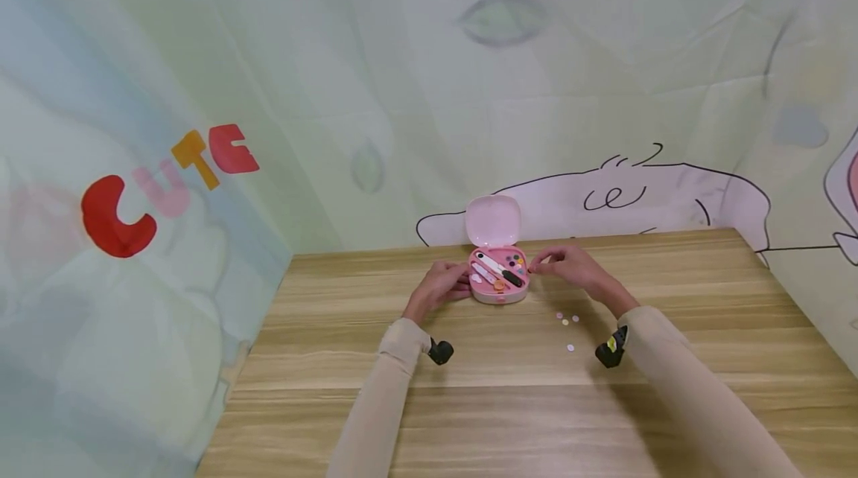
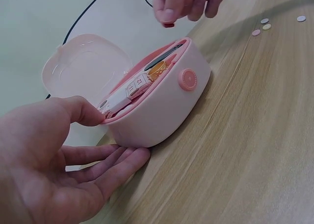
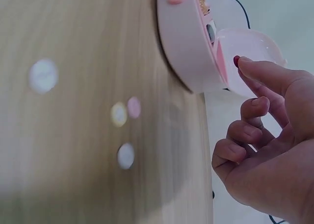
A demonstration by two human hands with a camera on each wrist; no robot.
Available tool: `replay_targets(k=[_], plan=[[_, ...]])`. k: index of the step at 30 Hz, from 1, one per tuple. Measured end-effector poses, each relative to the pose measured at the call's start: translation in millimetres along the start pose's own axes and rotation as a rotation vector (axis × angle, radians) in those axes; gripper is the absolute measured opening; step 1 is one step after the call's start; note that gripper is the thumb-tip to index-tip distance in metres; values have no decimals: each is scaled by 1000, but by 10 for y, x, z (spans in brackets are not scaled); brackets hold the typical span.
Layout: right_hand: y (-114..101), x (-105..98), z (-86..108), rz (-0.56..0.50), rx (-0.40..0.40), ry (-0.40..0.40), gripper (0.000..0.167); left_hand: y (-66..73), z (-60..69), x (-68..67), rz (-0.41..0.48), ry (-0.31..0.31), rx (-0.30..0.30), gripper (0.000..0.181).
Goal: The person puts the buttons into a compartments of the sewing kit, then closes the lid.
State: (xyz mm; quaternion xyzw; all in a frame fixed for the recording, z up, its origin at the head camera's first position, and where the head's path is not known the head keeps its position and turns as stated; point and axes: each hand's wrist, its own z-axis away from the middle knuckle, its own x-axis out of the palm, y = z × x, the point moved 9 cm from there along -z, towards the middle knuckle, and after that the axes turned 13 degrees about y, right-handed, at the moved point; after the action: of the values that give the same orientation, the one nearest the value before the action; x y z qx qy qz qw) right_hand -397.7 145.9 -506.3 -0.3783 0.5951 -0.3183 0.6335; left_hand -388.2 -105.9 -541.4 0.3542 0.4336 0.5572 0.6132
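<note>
A small, rounded, dark-red piece [image 2: 169, 25] was just beside the right-hand rim of the pale-pink, round-cornered plastic case [image 1: 499, 299], pinched between the thumb and forefinger of the right hand [image 1: 570, 267]. The left hand [image 1: 439, 286] held the opposite side, thumb at the rim, fingers against the lower wall. For so slight a piece, a light fingertip pinch and a braced case seemed sound; any release was probably best made low, lest it bounce. The shell and raised lid [image 1: 494, 221] looked smooth; inside lay a white, number-printed piece [image 2: 139, 85] and a speckled orange-yellow piece [image 2: 158, 70]. Nearer the person, four flat, round, pastel discs [image 1: 570, 348] lay on the wood-grained worktop [image 1: 482, 418].
</note>
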Motion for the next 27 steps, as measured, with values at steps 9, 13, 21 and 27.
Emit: replay_targets(k=[9, 13, 21, 27], plan=[[-95, 118, -163, -39, 68, -14, 28, 7, -12, 26, 37, -13, 13, 30], [-85, 164, -222, -50, 94, -14, 29, 17, -3, 23, 30, -13, 21, 31], [-56, 215, -263, -66, 128, -1, 33, 7, 3, 3, 25, -2, 8, 30], [-48, 221, -261, -73, 116, 11, 38, 5, 4, -4, 34, -1, 13, 28]])
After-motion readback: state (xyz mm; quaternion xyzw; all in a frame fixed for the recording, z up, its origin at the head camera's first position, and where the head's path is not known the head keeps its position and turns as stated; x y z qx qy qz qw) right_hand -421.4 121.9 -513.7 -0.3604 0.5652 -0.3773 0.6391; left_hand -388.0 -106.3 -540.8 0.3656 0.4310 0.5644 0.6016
